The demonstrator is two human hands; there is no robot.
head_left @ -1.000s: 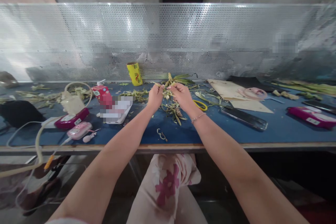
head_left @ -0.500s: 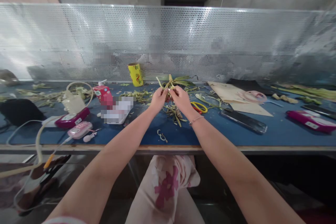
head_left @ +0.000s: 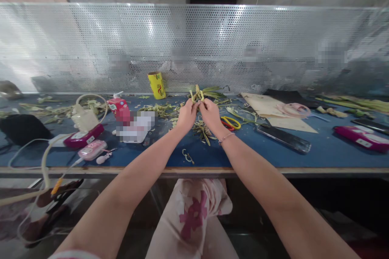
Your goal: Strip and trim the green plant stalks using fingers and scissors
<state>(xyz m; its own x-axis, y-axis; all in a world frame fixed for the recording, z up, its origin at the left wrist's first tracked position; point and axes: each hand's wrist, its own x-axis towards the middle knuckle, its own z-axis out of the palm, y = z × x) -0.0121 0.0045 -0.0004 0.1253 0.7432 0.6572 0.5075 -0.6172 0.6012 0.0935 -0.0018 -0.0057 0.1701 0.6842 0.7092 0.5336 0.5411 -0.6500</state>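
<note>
Both hands meet over the middle of the blue table. My left hand (head_left: 187, 115) is closed in a pinch on a pale yellow-green plant strip (head_left: 202, 96), one end of which sticks up above the fingers. Beside it, nearly touching, my right hand (head_left: 210, 115) pinches the same strip, or a second one; I cannot tell which. Behind the fingers lies a bunch of long green leaves (head_left: 214, 91) with a thick stalk. Dry plant scraps (head_left: 204, 130) lie just below the hands. Scissors with yellow and red handles (head_left: 231, 123) rest right of my right wrist.
A yellow roll (head_left: 157, 85) stands before the perforated metal screen (head_left: 127, 36). To the left are a red carton (head_left: 118, 108), a whitish phone (head_left: 138, 129) and a purple box (head_left: 84, 136). A dark phone (head_left: 284, 138) and brown paper (head_left: 261, 106) lie right. The table edge (head_left: 197, 170) is near.
Both hands have shifted slightly, the left one to the right and tilted more upright. The strip ends above the fingers now stand closer together and more upright.
</note>
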